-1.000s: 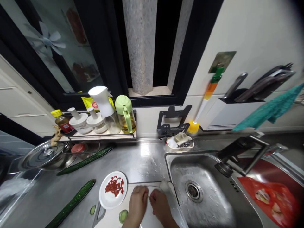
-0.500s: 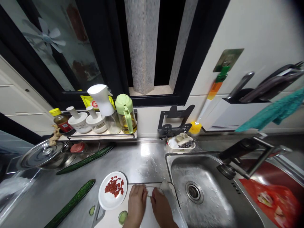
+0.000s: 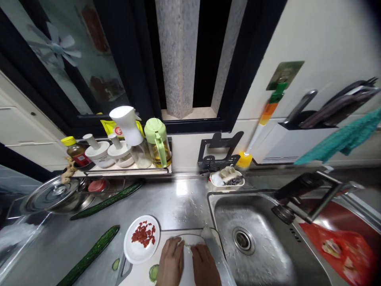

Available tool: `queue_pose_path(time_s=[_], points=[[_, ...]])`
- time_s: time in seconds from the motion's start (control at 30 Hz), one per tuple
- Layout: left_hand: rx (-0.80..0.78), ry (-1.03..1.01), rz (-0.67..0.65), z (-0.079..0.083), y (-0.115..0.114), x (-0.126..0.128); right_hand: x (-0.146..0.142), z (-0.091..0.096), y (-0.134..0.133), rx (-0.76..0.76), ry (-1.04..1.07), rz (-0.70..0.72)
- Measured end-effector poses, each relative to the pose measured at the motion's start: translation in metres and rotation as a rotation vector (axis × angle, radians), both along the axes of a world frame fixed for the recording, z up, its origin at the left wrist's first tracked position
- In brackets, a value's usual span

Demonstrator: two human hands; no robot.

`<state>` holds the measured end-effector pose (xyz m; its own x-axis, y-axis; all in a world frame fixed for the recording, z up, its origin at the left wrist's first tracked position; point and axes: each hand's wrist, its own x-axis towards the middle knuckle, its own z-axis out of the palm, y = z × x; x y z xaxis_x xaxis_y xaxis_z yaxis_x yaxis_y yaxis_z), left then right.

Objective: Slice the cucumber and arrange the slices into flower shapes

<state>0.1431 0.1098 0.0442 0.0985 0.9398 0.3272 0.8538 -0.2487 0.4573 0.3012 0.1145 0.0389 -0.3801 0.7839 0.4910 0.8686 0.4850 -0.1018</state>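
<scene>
Low in the view, my left hand (image 3: 170, 260) and my right hand (image 3: 205, 264) face each other over a white cutting board (image 3: 135, 278). Both have curled fingers pressed together. A small pale greenish scrap (image 3: 187, 244) shows between the fingertips; its kind is unclear and the fingers cover most of it. Left of my left hand lies a cut cucumber piece (image 3: 154, 273). A white plate (image 3: 129, 250) overlaps the board's left side and carries small dried red berries (image 3: 144, 234). A grey blade-like object (image 3: 208, 235) lies by the right hand, partly covered.
Two whole cucumbers (image 3: 89, 254) and a cucumber slice (image 3: 115, 264) lie on the steel counter at left. The sink (image 3: 256, 222) and faucet (image 3: 309, 194) are at right, with a red plastic bag (image 3: 342, 246) beyond. Jars and an oil jug (image 3: 157, 143) stand on the rear shelf.
Both hands have shifted slightly: the left moved a little left and down, and the right wrist swung under its fingers. The plate and cucumbers stay put.
</scene>
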Motion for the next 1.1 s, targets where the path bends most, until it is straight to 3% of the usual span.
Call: queue_pose_path(time_s=[0.2, 0.4, 0.53, 0.7, 0.93, 1.1], points=[[-0.117, 0.242, -0.116, -0.036, -0.013, -0.005, 0.005, 0.000, -0.002, 0.203, -0.142, 0.053], [-0.104, 0.341, -0.059, -0.055, -0.016, 0.000, -0.003, -0.029, -0.017, 0.064, -0.212, 0.006], [-0.081, 0.358, -0.074, -0.058, -0.017, -0.001, -0.011, -0.040, -0.023, 0.034, -0.218, -0.075], [-0.076, 0.379, -0.067, -0.058, -0.017, -0.003, -0.006, -0.041, -0.019, 0.106, -0.216, 0.017], [-0.114, 0.430, -0.079, -0.065, -0.020, -0.003, -0.008, -0.039, -0.019, 0.092, -0.264, 0.001], [-0.183, 0.448, -0.116, -0.056, -0.017, -0.005, -0.008, -0.038, -0.019, 0.081, -0.242, 0.007]])
